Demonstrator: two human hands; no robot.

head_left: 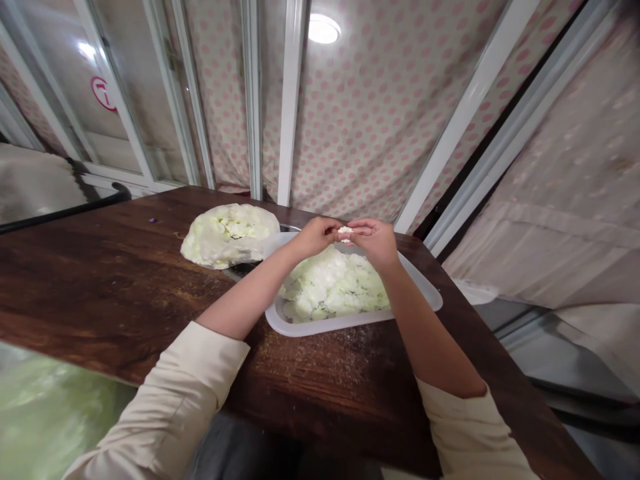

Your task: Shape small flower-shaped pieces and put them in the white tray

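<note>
L hand & R hand pinching white lump, both grips closed on it, right over tray w/ crumbly mass, handy for catching bits.

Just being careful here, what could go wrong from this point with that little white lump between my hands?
The small white lump pinched between your left hand and right hand looks crumbly, so bits could drop onto the dark wooden table. White powder already lies scattered beside the white plastic tray, and the pale mound outside the tray might pick it up.
</note>
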